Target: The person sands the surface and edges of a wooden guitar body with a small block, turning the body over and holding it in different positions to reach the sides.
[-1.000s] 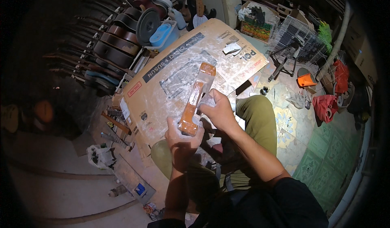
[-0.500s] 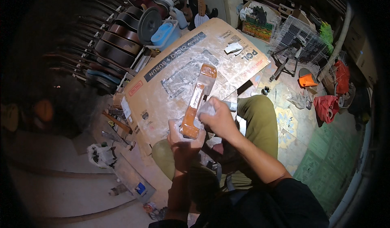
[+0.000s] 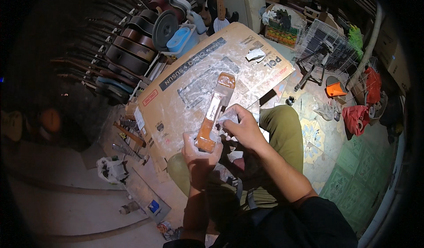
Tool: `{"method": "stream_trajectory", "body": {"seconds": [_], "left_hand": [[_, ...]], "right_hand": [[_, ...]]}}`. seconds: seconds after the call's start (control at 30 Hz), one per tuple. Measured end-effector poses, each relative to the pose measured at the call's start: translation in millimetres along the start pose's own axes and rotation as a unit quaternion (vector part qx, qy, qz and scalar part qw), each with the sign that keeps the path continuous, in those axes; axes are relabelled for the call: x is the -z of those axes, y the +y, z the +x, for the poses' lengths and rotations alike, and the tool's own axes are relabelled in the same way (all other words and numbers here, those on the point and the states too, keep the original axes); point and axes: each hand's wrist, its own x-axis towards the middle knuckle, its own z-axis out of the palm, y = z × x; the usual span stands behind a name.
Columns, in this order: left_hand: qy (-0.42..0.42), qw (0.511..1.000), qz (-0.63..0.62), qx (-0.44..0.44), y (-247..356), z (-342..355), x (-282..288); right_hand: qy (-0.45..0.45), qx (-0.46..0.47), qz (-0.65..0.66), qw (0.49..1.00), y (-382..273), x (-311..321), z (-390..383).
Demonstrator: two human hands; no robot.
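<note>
My left hand (image 3: 201,156) is dusted white and wraps round the lower end of a long orange-brown wooden piece (image 3: 206,131). This piece is tilted over the cardboard, its far end widening into a glossy block. White dust covers its middle. Close against its right side, my right hand (image 3: 242,126) pinches a pale grey folded sheet (image 3: 228,116) that looks like sandpaper. The fingertips of this hand are partly hidden behind the sheet.
White dust coats a flattened cardboard sheet (image 3: 154,111), where a curled white scrap (image 3: 255,55) lies. Several guitars (image 3: 128,53) stand in a row at the far left. A wire cage (image 3: 316,38), a black tripod (image 3: 312,67) and an orange container (image 3: 335,89) are at the right.
My right hand has shifted slightly, showing more of the grey sheet. A grey shape beside its knuckles no longer shows. My left hand keeps its hold, and the whole view has shifted a little.
</note>
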Motion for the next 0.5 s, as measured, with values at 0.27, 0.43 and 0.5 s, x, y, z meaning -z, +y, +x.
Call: {"method": "stream_trajectory", "body": {"seconds": [0.27, 0.43, 0.5], "left_hand": [[-0.022, 0.999, 0.035, -0.031, 2, -3, 2], [-0.030, 0.999, 0.023, -0.004, 12, -1, 2], [-0.026, 0.998, 0.050, -0.026, 10, -2, 0]], "right_hand": [[0.021, 0.005, -0.027, 0.999, 6, -9, 4], [0.050, 0.007, -0.085, 0.995, 6, -2, 11], [0.043, -0.001, -0.143, 0.989, 2, -1, 8]]}}
